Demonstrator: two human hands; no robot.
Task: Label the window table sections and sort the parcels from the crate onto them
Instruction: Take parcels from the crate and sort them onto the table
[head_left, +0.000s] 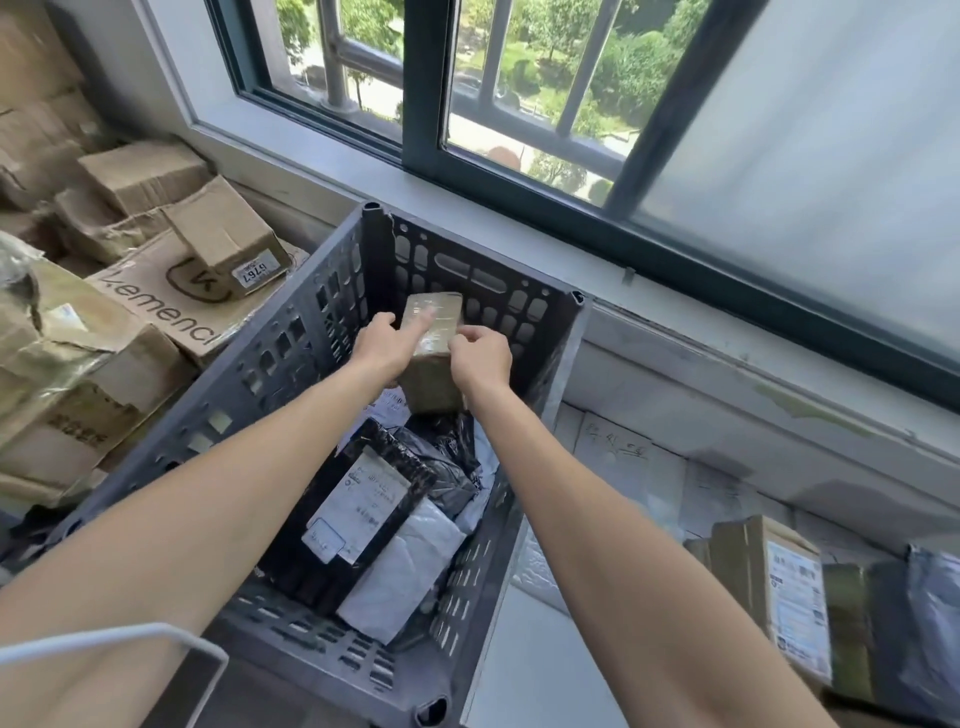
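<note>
Cardboard boxes (156, 244) pile up at the upper left. In the middle, a grey crate (311, 322) holds black and white bags (405, 571). Above them, the left hand (387, 345) lays straight fingers on a small brown parcel (434, 379), while the right hand (480, 358) pinches its right edge with curled fingers. At the lower right, more parcels (795, 597) lie on the table (649, 467).

Cardboard boxes (150, 179) heaped left of the window (423, 104).

Left grip (387, 347) reaches forward, fingers straight; right grip (480, 358), fingers curled, pinches parcel (434, 387).
</note>
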